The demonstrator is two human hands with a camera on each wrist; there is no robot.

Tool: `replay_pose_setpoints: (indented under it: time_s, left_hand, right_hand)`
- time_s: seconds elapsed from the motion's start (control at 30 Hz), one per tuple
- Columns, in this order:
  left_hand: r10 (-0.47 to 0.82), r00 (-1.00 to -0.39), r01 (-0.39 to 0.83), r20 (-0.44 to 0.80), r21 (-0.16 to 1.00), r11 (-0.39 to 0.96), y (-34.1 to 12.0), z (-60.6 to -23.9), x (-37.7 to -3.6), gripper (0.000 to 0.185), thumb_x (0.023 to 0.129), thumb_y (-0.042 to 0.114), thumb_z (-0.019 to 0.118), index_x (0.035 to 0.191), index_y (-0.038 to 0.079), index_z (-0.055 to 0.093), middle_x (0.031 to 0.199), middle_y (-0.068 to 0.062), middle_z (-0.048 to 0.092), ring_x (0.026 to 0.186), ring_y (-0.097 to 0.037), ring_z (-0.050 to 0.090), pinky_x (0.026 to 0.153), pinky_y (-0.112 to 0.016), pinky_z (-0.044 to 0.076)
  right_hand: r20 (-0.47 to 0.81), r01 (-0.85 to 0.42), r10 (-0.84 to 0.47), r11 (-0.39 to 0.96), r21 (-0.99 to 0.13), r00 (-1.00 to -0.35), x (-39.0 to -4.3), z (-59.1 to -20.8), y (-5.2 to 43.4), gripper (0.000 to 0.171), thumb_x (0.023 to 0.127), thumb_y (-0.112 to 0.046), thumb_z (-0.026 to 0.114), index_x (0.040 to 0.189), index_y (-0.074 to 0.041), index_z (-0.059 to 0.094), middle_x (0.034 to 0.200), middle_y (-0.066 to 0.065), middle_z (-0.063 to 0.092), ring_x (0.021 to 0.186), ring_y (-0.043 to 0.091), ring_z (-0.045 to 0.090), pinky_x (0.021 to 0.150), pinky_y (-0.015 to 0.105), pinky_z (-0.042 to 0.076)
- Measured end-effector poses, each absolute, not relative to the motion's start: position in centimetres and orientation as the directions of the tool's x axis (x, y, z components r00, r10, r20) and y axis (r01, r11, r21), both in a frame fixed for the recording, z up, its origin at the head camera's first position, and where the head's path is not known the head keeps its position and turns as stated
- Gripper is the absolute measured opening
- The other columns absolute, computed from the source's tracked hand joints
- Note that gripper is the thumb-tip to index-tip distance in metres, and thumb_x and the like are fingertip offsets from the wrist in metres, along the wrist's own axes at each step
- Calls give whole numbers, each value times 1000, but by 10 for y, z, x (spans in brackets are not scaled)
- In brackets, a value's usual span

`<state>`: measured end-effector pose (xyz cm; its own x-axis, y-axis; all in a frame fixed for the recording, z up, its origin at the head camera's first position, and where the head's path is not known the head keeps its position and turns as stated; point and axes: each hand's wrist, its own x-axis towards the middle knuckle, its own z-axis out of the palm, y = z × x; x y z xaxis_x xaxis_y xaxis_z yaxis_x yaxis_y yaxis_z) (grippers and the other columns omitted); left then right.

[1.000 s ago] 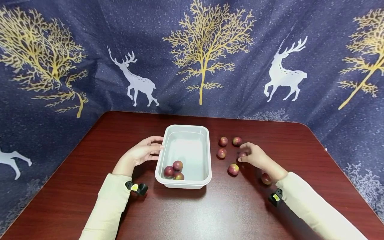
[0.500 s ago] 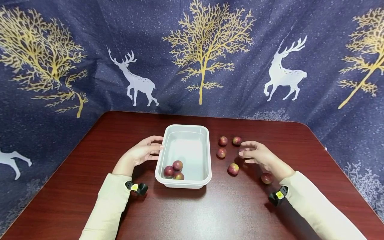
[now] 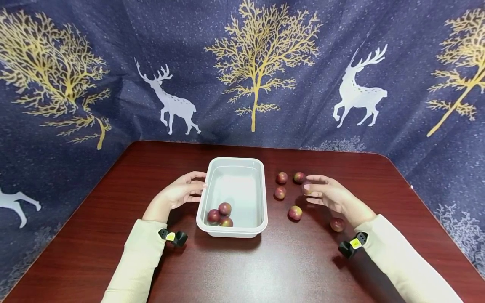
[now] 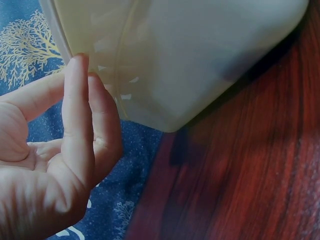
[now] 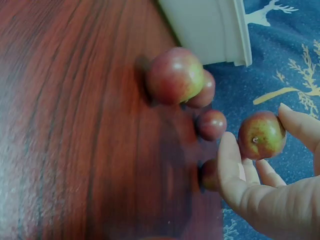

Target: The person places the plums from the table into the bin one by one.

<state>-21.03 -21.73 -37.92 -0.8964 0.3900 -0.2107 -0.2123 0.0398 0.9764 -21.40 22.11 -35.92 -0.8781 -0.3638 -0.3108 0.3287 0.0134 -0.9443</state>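
A white plastic tray [image 3: 261, 189] stands mid-table with three reddish round fruits [image 3: 219, 214] in its near left corner. My left hand [image 3: 195, 187] rests against the tray's left wall, and the left wrist view shows its straight fingers [image 4: 77, 110] touching the tray [image 4: 200, 60]. To the right of the tray, my right hand [image 3: 317, 191] pinches one fruit [image 3: 305, 187] a little above the table. In the right wrist view that fruit [image 5: 261, 135] sits between thumb and fingertips of my right hand [image 5: 255, 165].
Several loose fruits lie on the dark red wooden table [image 3: 265, 269] right of the tray: two at the back [image 3: 281, 177] [image 3: 299, 177], one below them [image 3: 280, 192], one nearer [image 3: 294, 212], and one by my right wrist [image 3: 337, 224]. A blue patterned cloth surrounds the table.
My right hand closed on one loose fruit, turned palm-left and lifted it slightly off the table. The left hand and tray have stayed still.
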Motion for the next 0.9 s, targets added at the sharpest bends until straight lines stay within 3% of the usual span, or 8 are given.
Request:
replay_pose_setpoints:
  time_s: [0.27,0.53,0.9]
  left_hand:
    - [399,-895,-200,-197,979,34,-217,-380,-210,55,94,6,54,141,-4,26,96,2,66,87,-12,66,77,-29,56]
    - [387,-898,-209,-210,977,47,-217,-380,-210,55,94,6,54,142,-3,27,95,2,66,87,-12,66,77,-30,56]
    - [390,-897,-209,-208,977,41,-217,-380,-211,55,94,5,54,142,-2,28,95,1,66,87,-12,66,77,-30,56]
  right_hand:
    - [-302,342,-391,-34,-939,-870,-218,-350,212,50,95,-9,55,136,-1,28,95,-7,66,90,11,65,88,34,52]
    - [-293,336,-398,-41,-941,-869,-223,-343,198,31,95,-9,55,121,-11,41,101,-7,63,90,11,65,87,33,52]
    - [-266,307,-398,-43,-951,-878,-229,-332,174,35,95,-6,52,127,-5,38,93,-5,66,85,12,68,81,30,55]
